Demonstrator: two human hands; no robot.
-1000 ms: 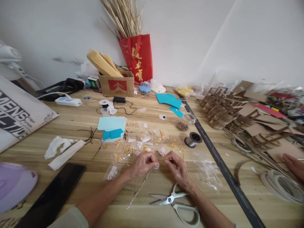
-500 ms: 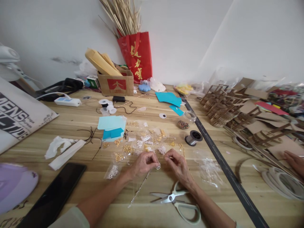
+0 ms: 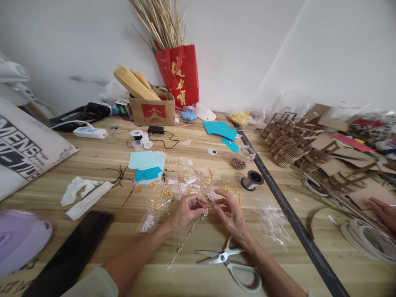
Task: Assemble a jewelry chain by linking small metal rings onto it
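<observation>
My left hand [image 3: 189, 209] pinches the upper end of a thin silver chain [image 3: 185, 243], where a small ring-like clasp shows at the fingertips. The chain slants down toward me to the lower left. Just to the right, my right hand [image 3: 229, 210] has its thumb and fingers apart, close to the clasp, and nothing shows between them. Scissors [image 3: 223, 258] with pale handles lie spread on the table below my right wrist. Beyond my hands are small bags of gold findings [image 3: 167, 193] and silver findings [image 3: 148, 222].
A wire spool [image 3: 252, 180] and a jar of beads [image 3: 239, 163] stand at the right, near a dark strip [image 3: 278, 198]. A phone [image 3: 72, 251] lies at the left. Another person's hand [image 3: 383, 210] rests at the far right beside brown basket-like pieces [image 3: 289, 144].
The fingers of my right hand have parted from their pinch. My left hand still holds the chain in nearly the same place. The view has shifted slightly.
</observation>
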